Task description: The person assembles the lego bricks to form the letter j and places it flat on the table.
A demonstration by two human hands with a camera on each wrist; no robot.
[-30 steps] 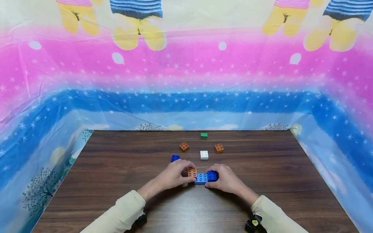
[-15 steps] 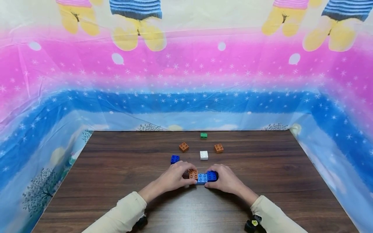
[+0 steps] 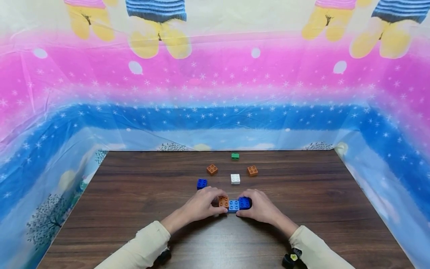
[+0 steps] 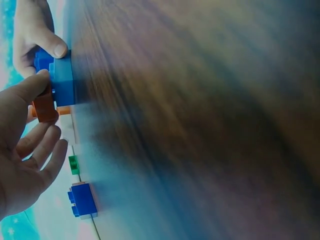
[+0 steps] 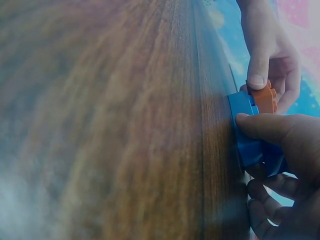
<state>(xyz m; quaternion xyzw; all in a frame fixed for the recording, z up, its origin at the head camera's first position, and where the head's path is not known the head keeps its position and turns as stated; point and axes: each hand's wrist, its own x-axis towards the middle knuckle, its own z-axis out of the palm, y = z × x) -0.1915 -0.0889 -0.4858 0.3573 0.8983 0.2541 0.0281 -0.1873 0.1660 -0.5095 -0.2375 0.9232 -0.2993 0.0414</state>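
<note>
My left hand point(image 3: 201, 204) pinches an orange toy building brick point(image 3: 223, 202) between thumb and fingers. This brick lies against the studs at the left end of a longer light blue brick point(image 3: 234, 206); whether it is fully pressed on, I cannot tell. In the left wrist view the orange brick point(image 4: 46, 106) looks slightly tilted, and part of it overhangs the end. A dark blue brick point(image 3: 244, 203) sits on the right end of the light blue one. Around that end my right hand point(image 3: 262, 207) grips both blue bricks, its thumb on the light blue side point(image 5: 246, 145).
Beyond the hands, a loose dark blue brick point(image 3: 202, 183), a white brick point(image 3: 235, 179), two orange bricks point(image 3: 212, 169) and a green brick point(image 3: 235, 156) lie on the brown wooden table point(image 3: 141, 186). A printed cloth point(image 3: 215, 116) hangs around the table's back and sides.
My left hand has shifted slightly right and toward me with the orange brick, covering more of the light blue brick's left end. My right hand has stayed in place.
</note>
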